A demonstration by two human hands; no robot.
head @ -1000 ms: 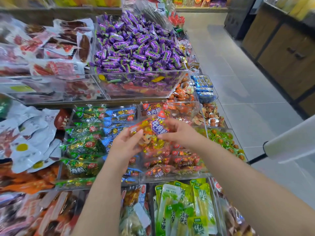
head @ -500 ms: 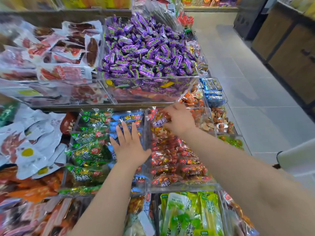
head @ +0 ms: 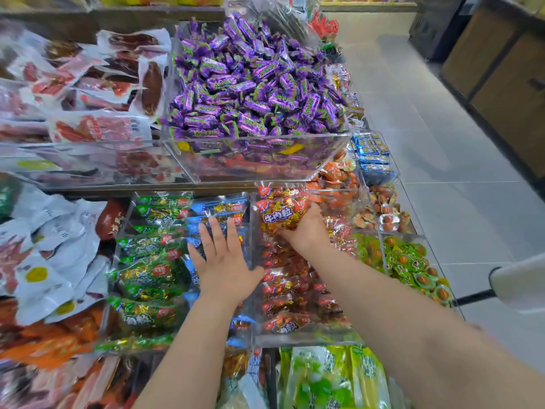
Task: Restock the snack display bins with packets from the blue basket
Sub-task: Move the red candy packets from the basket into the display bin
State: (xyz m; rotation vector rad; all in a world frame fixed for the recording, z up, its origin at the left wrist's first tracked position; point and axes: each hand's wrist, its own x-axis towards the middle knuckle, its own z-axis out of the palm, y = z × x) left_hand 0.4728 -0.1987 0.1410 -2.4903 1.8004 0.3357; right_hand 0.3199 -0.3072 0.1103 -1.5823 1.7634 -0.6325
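We read 牛肉粒 in bold white characters across the front of the red and gold packet (head: pixel 278 214) that the right hand (head: pixel 308 231) grips. The last two characters, 肉粒, show again in white on a green packet (head: pixel 141 315) lying near us to the left, and on a red packet (head: pixel 284 326) lying nearest us below the raised one. The purple sweets (head: pixel 253 84) carry green lettering, but we find it too blurred to read.
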